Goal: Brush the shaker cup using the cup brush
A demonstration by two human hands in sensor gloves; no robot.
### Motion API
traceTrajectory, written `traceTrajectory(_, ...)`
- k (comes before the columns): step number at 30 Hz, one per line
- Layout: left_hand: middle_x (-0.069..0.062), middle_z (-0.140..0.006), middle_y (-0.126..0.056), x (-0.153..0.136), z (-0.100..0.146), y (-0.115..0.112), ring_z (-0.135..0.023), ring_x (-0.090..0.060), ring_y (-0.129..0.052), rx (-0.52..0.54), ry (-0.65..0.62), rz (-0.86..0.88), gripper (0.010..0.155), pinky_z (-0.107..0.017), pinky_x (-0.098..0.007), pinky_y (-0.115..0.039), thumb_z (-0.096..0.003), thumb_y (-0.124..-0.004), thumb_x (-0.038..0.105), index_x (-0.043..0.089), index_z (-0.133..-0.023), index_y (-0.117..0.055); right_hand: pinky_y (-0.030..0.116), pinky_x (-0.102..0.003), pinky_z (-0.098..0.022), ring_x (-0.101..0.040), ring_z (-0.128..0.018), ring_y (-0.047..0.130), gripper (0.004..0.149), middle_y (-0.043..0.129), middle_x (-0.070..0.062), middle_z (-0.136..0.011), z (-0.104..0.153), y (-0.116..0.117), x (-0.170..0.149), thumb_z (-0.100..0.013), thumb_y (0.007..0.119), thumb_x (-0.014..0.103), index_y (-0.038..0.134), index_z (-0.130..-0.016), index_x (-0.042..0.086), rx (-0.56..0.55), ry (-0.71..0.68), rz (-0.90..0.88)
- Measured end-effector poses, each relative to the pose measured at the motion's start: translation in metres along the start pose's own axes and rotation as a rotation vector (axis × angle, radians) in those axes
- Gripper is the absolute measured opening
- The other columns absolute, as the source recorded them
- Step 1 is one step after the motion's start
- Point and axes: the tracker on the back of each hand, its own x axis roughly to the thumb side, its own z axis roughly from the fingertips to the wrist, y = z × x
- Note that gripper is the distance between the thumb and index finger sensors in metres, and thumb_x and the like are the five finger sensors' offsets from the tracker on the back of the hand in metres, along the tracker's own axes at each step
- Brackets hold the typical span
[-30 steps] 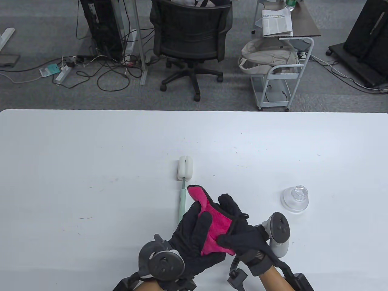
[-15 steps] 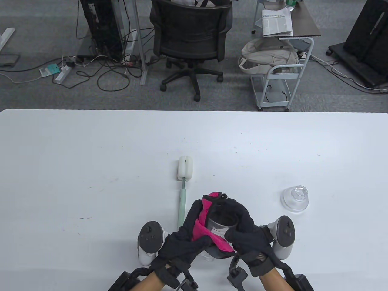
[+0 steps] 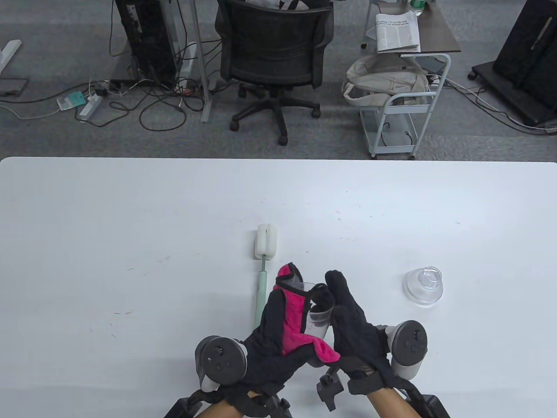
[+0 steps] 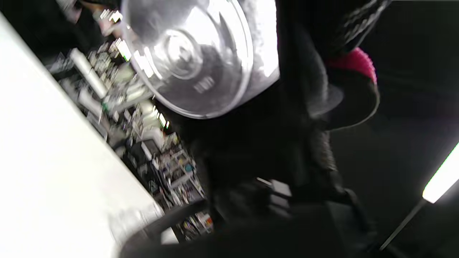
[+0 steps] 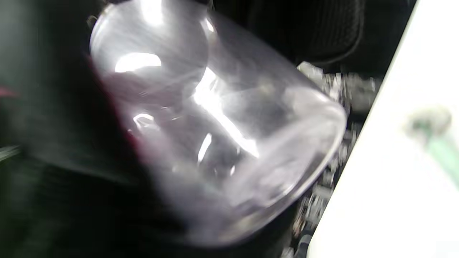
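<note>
A clear shaker cup is held between both gloved hands above the table's front edge. My left hand wraps a pink cloth around the cup's left side. My right hand grips the cup's right side. The cup's clear bottom fills the left wrist view, and its clear body fills the right wrist view. The cup brush, with a white sponge head and pale green handle, lies on the table just left of the hands, untouched.
A clear domed lid sits on the white table to the right of the hands. Beyond the table's far edge stand an office chair and a small cart.
Both hands have turned the cup with the cloth around it. The cloth covered the cup a second ago; now the cup's clear wall and mouth show between the hands. Brush and lid stayed put.
</note>
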Motion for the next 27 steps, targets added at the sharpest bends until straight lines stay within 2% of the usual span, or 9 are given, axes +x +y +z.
traceTrajectory(2,-0.022,-0.119,-0.018,0.006,0.001,0.001,-0.107,-0.051,-0.048,-0.007,-0.038,-0.217,0.094,-0.072,-0.073,-0.044,-0.0587,-0.074,0.057,0.033,-0.109,0.002,0.063,-0.059,-0.069,-0.052,-0.097,0.06,0.098,0.042,-0.026,-0.114,0.002,0.007,-0.002,-0.053,0.057,0.076,0.019,-0.115,0.01,0.113,0.049,-0.133)
traceTrajectory(3,-0.022,-0.119,-0.018,0.008,0.002,0.0,-0.107,-0.051,-0.049,-0.012,-0.075,-0.306,0.095,-0.072,-0.073,-0.045,-0.0584,-0.074,0.058,0.032,-0.109,0.002,0.059,-0.061,-0.072,-0.052,-0.1,0.056,0.102,0.039,-0.024,-0.115,0.002,0.01,-0.004,-0.05,0.066,0.074,0.016,-0.115,0.012,0.114,0.093,-0.163)
traceTrajectory(5,-0.022,-0.119,-0.018,0.007,0.002,0.001,-0.108,-0.049,-0.05,-0.039,-0.124,-0.372,0.096,-0.073,-0.072,-0.047,-0.0576,-0.073,0.06,0.032,-0.109,0.003,0.062,-0.058,-0.073,-0.046,-0.102,0.06,0.102,0.041,-0.021,-0.116,0.001,0.011,-0.011,-0.051,0.065,0.076,0.015,-0.114,0.013,0.115,0.092,-0.133)
traceTrajectory(8,-0.019,-0.121,-0.028,-0.01,-0.002,0.009,-0.109,-0.046,-0.056,-0.052,-0.089,-0.148,0.096,-0.074,-0.071,-0.05,-0.055,-0.073,0.064,0.033,-0.111,-0.002,0.048,-0.059,-0.08,-0.045,-0.109,0.048,0.089,0.033,-0.017,-0.12,-0.001,0.011,-0.017,-0.059,0.063,0.063,0.011,-0.114,0.016,0.215,0.154,-0.338)
traceTrajectory(11,-0.021,-0.121,-0.037,-0.032,-0.005,0.005,-0.107,-0.057,-0.048,-0.086,0.059,0.358,0.093,-0.071,-0.073,-0.049,-0.0523,-0.075,0.069,0.034,-0.115,-0.017,0.036,-0.058,-0.084,-0.046,-0.112,0.035,0.085,0.02,-0.021,-0.12,-0.003,0.012,-0.012,-0.062,0.057,0.062,0.005,-0.114,0.02,0.299,0.09,-0.359)
traceTrajectory(15,-0.028,-0.12,-0.035,-0.042,-0.005,-0.01,-0.101,-0.06,-0.059,-0.157,0.145,0.547,0.096,-0.067,-0.071,-0.059,-0.0484,-0.074,0.075,0.037,-0.115,-0.017,0.047,-0.054,-0.083,-0.042,-0.109,0.048,0.075,0.024,-0.02,-0.12,0.003,0.013,0.004,-0.058,0.042,0.069,0.008,-0.115,0.036,0.077,-0.091,-0.002)
traceTrajectory(19,-0.026,-0.12,-0.037,-0.044,-0.007,-0.014,-0.102,-0.056,-0.062,-0.213,0.099,0.661,0.096,-0.068,-0.07,-0.059,-0.0485,-0.076,0.073,0.038,-0.115,-0.015,0.053,-0.057,-0.079,-0.046,-0.105,0.052,0.062,0.026,-0.021,-0.118,0.006,0.014,0.015,-0.055,0.039,0.062,0.028,-0.113,0.042,0.062,-0.151,0.035)
traceTrajectory(24,-0.023,-0.115,-0.041,-0.03,-0.004,-0.016,-0.104,-0.046,-0.062,-0.135,0.054,0.369,0.101,-0.073,-0.071,-0.051,-0.0518,-0.078,0.065,0.037,-0.11,0.0,0.048,-0.056,-0.077,-0.046,-0.103,0.052,0.067,0.045,-0.021,-0.116,0.003,0.006,0.01,-0.055,0.032,0.057,0.028,-0.115,0.026,-0.054,-0.143,0.17)
traceTrajectory(27,-0.023,-0.115,-0.036,-0.021,-0.004,-0.02,-0.104,-0.046,-0.059,-0.102,0.032,0.265,0.101,-0.074,-0.071,-0.048,-0.0536,-0.078,0.06,0.035,-0.108,0.004,0.045,-0.057,-0.069,-0.043,-0.086,0.052,0.07,0.059,-0.024,-0.105,0.006,0.0,0.016,-0.057,0.032,0.056,0.033,-0.114,0.017,-0.123,-0.185,0.33)
